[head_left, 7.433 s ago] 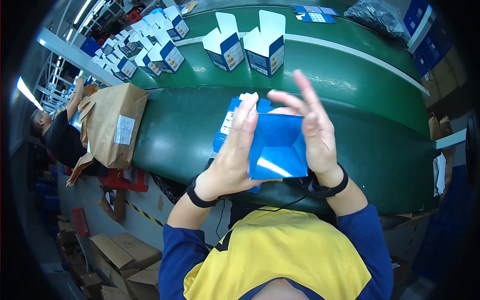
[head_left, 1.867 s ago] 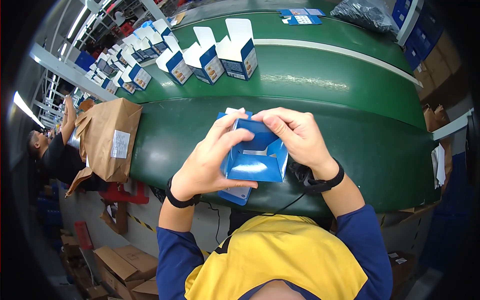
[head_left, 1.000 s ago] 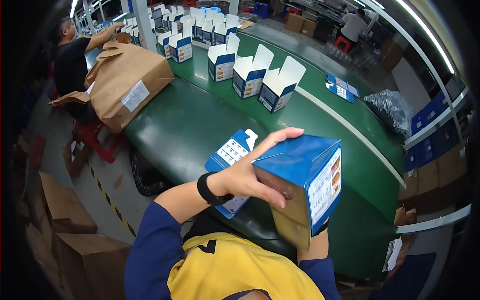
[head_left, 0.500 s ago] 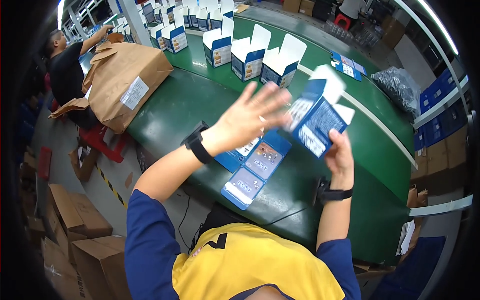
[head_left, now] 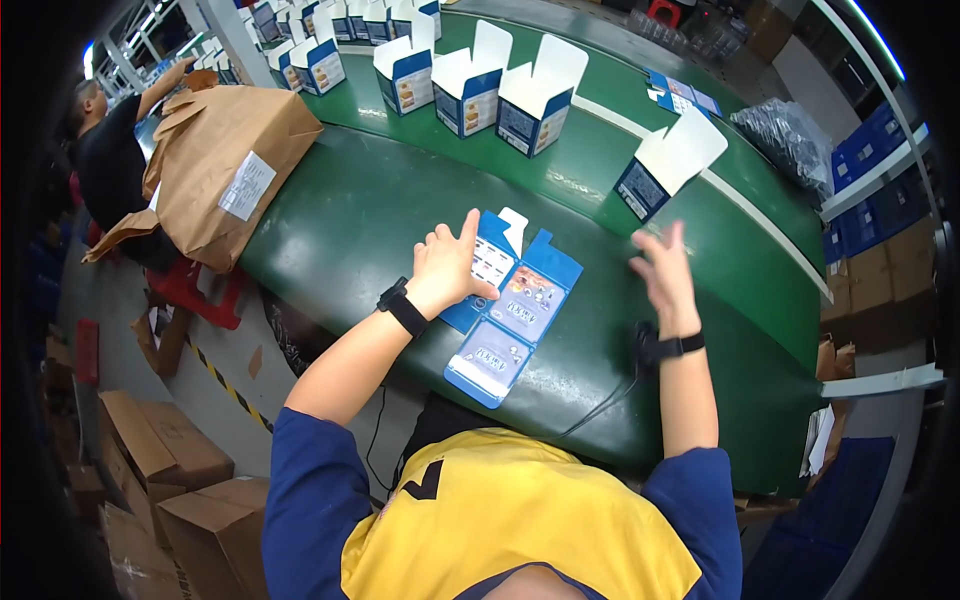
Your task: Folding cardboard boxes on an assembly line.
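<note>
A flat blue carton blank with printed panels lies unfolded on the green table in front of me. My left hand rests at its left part, thumb and fingers spread apart, covering some of it. To the right, my right hand is raised with its fingers apart and nothing in it, slightly blurred. Just beyond those fingers stands an erected blue-and-white box, its white lid up. More open boxes, such as a blue-and-white one, stand in a row farther back.
A large brown paper bag sits at the table's left edge, near a person in black. Another flat blank and clear plastic wrap lie at the far right. Cardboard cartons stand on the floor at lower left.
My right hand has let go of the box, which now stands on the green surface farther away. My left hand has moved down and left onto the flat blank.
</note>
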### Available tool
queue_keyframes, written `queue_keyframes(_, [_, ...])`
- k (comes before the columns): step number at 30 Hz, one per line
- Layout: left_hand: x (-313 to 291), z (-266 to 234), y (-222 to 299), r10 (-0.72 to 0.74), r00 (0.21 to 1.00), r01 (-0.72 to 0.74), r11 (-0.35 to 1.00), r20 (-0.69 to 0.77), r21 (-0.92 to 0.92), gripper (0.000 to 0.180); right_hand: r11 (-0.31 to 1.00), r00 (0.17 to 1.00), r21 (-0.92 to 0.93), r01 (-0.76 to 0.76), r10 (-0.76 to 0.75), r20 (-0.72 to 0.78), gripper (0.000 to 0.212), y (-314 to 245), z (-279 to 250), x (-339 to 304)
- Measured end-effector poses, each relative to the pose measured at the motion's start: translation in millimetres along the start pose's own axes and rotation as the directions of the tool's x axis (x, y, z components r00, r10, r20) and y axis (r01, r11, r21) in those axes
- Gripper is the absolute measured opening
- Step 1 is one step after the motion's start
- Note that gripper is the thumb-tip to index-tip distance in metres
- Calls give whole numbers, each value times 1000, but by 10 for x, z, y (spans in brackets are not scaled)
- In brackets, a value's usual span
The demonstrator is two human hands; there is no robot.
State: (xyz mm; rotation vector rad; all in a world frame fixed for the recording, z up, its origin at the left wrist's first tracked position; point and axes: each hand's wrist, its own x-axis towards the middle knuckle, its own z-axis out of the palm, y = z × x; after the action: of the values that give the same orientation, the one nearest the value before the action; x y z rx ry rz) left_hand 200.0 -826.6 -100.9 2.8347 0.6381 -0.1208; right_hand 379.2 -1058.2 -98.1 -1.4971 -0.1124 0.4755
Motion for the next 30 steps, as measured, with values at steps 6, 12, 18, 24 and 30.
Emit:
queue_keyframes(6, [29,165,-20,-12,993,-1,994,-118,-114,98,884,927,345,-314,206,315,94,343,508,-751])
queue_keyframes(12, [58,50,79,-126,984,89,960,-123,-266,81,850,906,483,-210,-16,422,76,370,655,-811])
queue_keyframes(18, [-136,-284,251,-254,911,-272,225,-326,-936,64,924,779,158,347,-378,501,59,193,685,-1204])
queue_keyframes(24, [-475,-652,381,-148,815,-551,106,-561,-828,68,501,405,28,865,-729,552,74,0,628,-1188])
queue_keyframes(30, [-618,-373,619,381,857,-325,-120,-346,-938,78,799,749,252,547,-601,278,113,146,587,-994])
